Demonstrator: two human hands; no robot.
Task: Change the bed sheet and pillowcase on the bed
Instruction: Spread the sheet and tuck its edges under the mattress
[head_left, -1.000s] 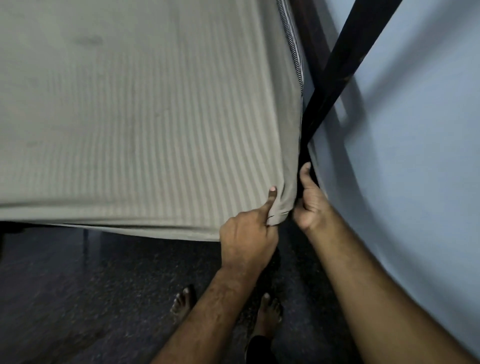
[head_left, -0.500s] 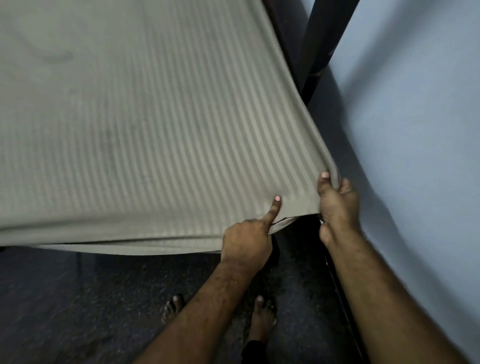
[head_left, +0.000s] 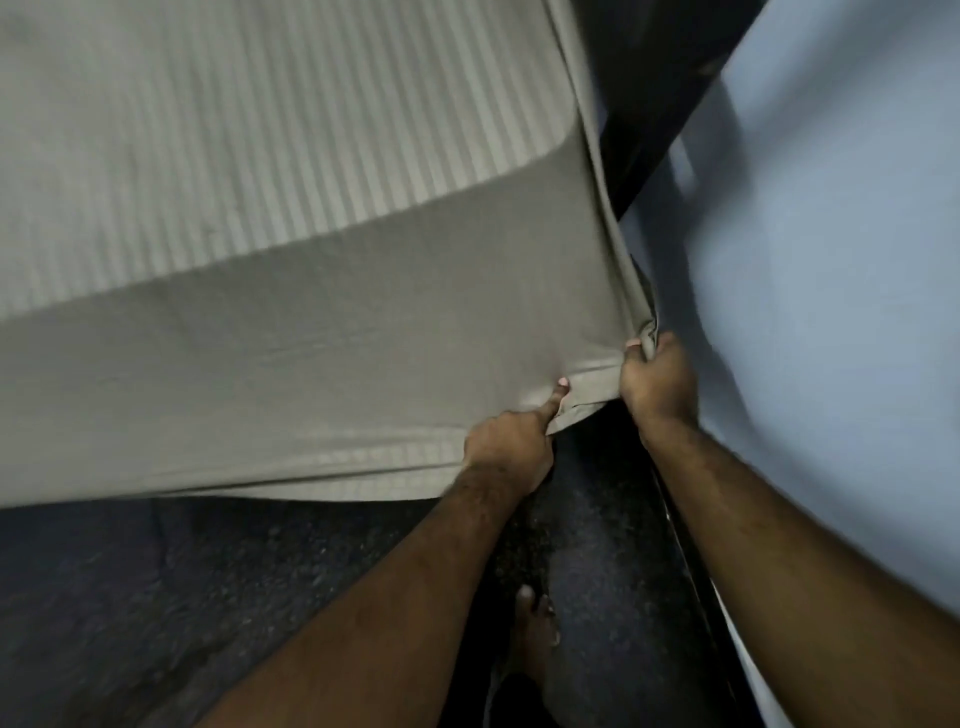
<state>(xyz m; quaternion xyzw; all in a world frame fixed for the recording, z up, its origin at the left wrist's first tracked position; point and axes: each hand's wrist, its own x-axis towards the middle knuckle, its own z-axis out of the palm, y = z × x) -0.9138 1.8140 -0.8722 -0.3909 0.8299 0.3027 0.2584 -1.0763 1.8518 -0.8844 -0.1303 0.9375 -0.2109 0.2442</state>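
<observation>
A grey-beige striped bed sheet (head_left: 291, 218) covers the mattress and hangs over its near corner. My left hand (head_left: 511, 441) pinches the sheet's lower hem, thumb pressed on top of the fabric. My right hand (head_left: 657, 379) is closed around the bunched corner of the sheet beside the bed's right edge. The sheet is stretched taut between both hands, its side flap drawn down over the mattress edge. No pillow or pillowcase is in view.
A dark bed frame post (head_left: 660, 93) rises at the right of the mattress, close to a pale blue wall (head_left: 831, 260). Dark speckled floor (head_left: 156, 597) lies below, with my bare foot (head_left: 535, 623) near a black rail (head_left: 691, 545) along the wall.
The sheet corner has been pulled down and out over the mattress corner. My right hand went from beside the frame post to gripping the bunched corner; the left kept its pinch on the hem.
</observation>
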